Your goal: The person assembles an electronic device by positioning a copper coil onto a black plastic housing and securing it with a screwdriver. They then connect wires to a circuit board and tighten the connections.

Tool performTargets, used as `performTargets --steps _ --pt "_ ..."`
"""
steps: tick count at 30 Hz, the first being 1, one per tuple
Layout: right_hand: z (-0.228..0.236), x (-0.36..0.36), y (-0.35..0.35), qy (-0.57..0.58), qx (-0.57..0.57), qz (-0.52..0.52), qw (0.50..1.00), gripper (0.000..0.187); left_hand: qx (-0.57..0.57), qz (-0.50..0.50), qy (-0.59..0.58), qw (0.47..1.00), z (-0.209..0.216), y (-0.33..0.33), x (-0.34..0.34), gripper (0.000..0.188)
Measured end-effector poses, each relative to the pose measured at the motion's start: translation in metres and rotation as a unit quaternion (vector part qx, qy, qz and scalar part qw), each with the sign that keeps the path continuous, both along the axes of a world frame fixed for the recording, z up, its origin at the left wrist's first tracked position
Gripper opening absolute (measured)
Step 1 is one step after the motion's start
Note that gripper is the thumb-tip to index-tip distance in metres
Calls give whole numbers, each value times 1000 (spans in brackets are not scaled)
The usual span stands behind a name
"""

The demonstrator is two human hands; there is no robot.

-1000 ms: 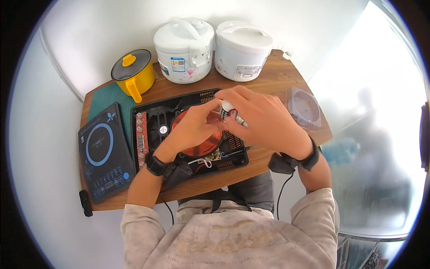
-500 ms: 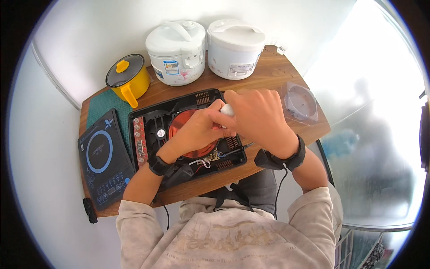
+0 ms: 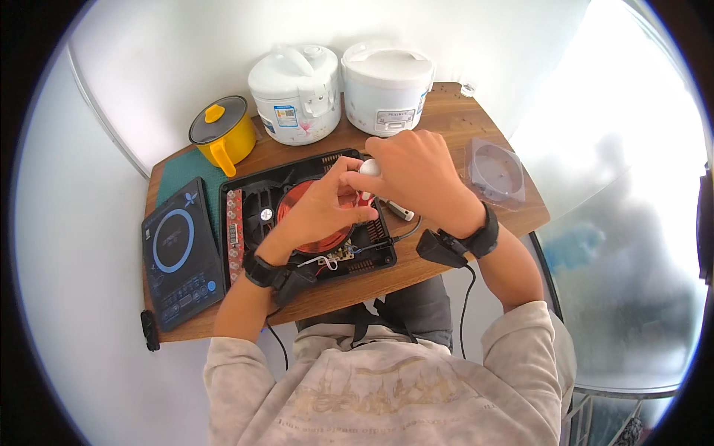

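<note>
White-topped piece (image 3: 370, 168) sits near the frame's centre, where your hands meet. Your right hand (image 3: 428, 178) grasps its top; your left hand (image 3: 320, 212) curves around its red lower part, though whether those fingers pinch it can't be told. Half a second ago only white showed; now red and a pale rod (image 3: 399, 211) appear too, suggesting your fingers have spread. Beneath lies the opened black housing (image 3: 385, 256), with the dark cooktop panel (image 3: 175, 281) at centre left.
</note>
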State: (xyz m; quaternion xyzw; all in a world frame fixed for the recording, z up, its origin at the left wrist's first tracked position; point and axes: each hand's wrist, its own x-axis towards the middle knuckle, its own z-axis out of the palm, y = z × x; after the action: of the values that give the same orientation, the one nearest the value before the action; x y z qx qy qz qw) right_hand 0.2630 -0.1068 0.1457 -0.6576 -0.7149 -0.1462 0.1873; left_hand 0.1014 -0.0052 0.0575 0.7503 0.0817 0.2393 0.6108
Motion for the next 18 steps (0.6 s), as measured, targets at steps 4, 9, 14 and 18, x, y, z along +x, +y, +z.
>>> performTargets --steps 4,9,14,18 --pt "-5 -6 2 5 7 1 1000 54 124 51 47 990 14 -10 6 39" --pt "-9 -1 -3 120 96 143 978 33 90 81 107 987 -9 17 -8 44" --pt "-6 21 -4 148 4 197 969 20 -35 22 90 995 4 5 -4 42" --pt "-14 19 11 98 36 133 986 32 -16 21 60 998 1 0 1 44"
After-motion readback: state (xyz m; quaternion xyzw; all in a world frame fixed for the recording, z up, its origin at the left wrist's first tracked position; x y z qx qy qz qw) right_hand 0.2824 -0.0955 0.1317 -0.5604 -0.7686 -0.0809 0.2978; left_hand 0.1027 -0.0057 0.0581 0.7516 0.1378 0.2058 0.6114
